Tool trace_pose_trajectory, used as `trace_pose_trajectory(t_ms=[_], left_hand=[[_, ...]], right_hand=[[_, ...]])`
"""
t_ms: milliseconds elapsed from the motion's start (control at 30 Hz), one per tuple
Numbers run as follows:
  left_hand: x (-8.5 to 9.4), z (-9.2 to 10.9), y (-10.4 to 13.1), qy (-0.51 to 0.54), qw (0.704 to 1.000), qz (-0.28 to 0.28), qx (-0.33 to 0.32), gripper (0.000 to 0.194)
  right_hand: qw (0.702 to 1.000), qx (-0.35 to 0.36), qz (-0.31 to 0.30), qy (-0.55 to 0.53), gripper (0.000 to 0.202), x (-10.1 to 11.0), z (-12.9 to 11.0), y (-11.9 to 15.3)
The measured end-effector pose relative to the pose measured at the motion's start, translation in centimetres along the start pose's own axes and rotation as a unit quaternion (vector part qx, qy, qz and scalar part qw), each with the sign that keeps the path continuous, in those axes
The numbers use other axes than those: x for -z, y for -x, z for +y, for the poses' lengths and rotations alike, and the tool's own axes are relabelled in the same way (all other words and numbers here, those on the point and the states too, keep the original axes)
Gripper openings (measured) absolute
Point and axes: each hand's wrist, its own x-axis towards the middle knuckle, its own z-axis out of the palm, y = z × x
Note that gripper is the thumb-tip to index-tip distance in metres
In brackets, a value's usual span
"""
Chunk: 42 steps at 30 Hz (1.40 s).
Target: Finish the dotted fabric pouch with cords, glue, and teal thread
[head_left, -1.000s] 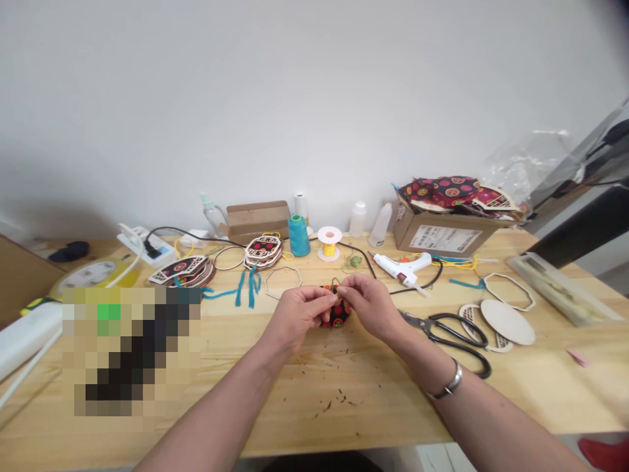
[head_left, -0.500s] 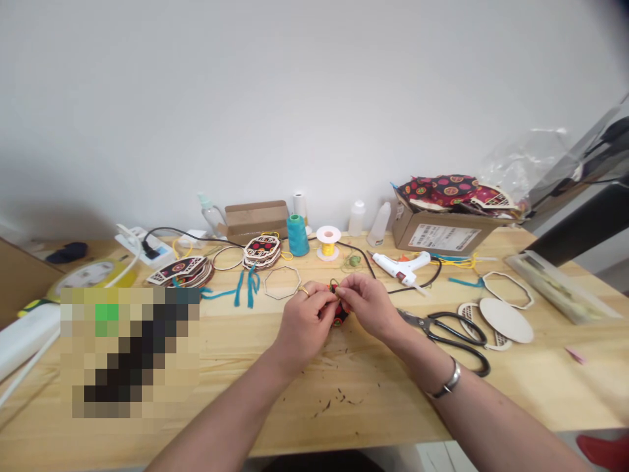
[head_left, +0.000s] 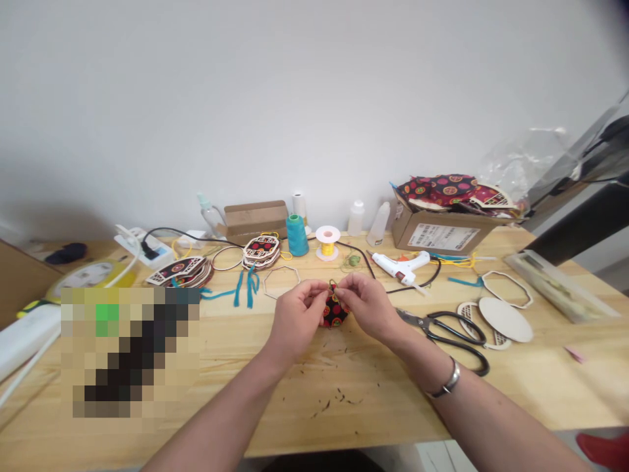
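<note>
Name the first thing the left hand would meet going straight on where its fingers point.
The left hand, pinching the patterned fabric piece, would likely meet the right hand first; depth between them is unclear.

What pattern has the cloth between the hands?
Black cloth with red-orange roundels, in the head view.

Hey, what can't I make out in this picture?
All in the head view:
Sides of the black, red-patterned fabric piece: covered by the left hand and right hand.
Whatever is behind the pixelated patch at left.
Lettering on the white paper label: too small.
Inside bottom of the brown cardboard box: hidden by its wall.
Rest of the red object, lower right: cut off by the right edge.
</note>
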Motion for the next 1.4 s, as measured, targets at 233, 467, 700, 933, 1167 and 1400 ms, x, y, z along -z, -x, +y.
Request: trace_pose_trajectory(t_ms=[233, 467, 700, 933, 1167, 1400], left_hand=[[0.0, 0.69, -0.25, 0.068, 0.993, -0.056, 0.079, 0.019], [0.18, 0.8, -0.36, 0.105, 0.982, -0.095, 0.124, 0.02], [0.25, 0.57, -0.49, 0.095, 0.984, -0.1, 0.116, 0.015], [0.43, 0.62, -0.55, 0.087, 0.986, -0.095, 0.11, 0.01], [0.55, 0.51, -0.49, 0.113, 0.98, -0.11, 0.125, 0.011], [0.65, 0.05, -0.63, 0.176, 0.965, -0.142, 0.134, 0.014]], right_hand=[[0.996, 0.029, 0.012, 0.078, 0.009, 0.01, 0.1, 0.29], [0.996, 0.044, 0.007, 0.082, 0.013, -0.21, 0.5, 0.55], [0.996, 0.063, -0.004, 0.067, 0.018, -0.13, 0.34, 0.57], [0.994, 0.072, 0.0, 0.077, 0.018, 0.19, -0.01, 0.53], [0.998, 0.048, 0.007, 0.041, 0.014, 0.27, -0.42, 0.31], [0.999, -0.005, -0.017, -0.05, 0.011, 0.35, -0.39, 0.09]])
